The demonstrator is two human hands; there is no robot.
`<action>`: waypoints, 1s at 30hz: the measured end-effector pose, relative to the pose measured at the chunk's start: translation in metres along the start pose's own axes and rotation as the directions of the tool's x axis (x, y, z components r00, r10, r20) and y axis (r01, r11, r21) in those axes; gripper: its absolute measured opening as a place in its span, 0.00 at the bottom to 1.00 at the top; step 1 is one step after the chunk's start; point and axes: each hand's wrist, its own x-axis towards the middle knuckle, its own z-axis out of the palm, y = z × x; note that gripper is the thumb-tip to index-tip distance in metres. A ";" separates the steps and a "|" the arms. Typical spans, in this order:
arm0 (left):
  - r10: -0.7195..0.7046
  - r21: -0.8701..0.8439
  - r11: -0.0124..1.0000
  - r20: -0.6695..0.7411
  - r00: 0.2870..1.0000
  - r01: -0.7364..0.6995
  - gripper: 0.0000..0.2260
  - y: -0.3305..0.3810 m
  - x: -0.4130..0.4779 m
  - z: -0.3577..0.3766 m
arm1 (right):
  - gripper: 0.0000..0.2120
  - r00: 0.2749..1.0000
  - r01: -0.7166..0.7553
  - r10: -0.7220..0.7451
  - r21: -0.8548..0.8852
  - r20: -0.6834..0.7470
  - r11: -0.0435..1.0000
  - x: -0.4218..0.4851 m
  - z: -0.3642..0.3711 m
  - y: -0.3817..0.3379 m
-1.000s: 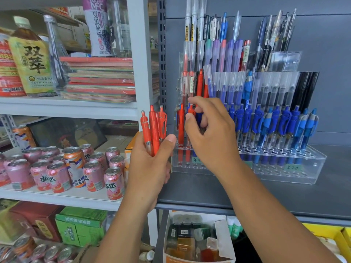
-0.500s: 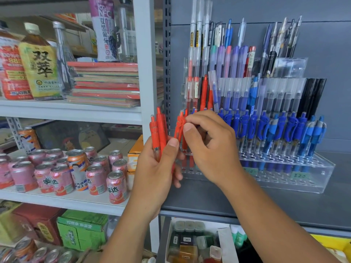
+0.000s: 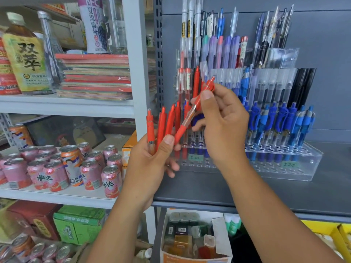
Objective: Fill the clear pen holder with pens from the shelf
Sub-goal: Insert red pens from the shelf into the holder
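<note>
Four red pens [image 3: 161, 126] stand in our left hand [image 3: 148, 168], fingers curled round them; our right hand [image 3: 224, 126] pinches a fifth pen [image 3: 180, 131] before the holder [image 3: 296, 168] of blue pens [image 3: 281, 122].

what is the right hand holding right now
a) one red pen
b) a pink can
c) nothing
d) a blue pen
a: the right hand pinches a single tilted red pen near its top end, while the left hand grips a bunch of red pens.
</note>
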 end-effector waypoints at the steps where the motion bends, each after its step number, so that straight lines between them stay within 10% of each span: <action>1: -0.006 0.003 1.000 -0.005 1.000 0.006 0.08 0.000 0.000 0.000 | 0.12 1.000 0.003 -0.003 0.018 -0.020 1.000 0.001 -0.001 -0.001; 30: -0.028 0.006 1.000 -0.094 0.995 0.028 0.10 -0.002 0.002 -0.002 | 0.16 0.981 0.189 -0.189 -0.369 0.037 0.910 0.003 -0.007 0.005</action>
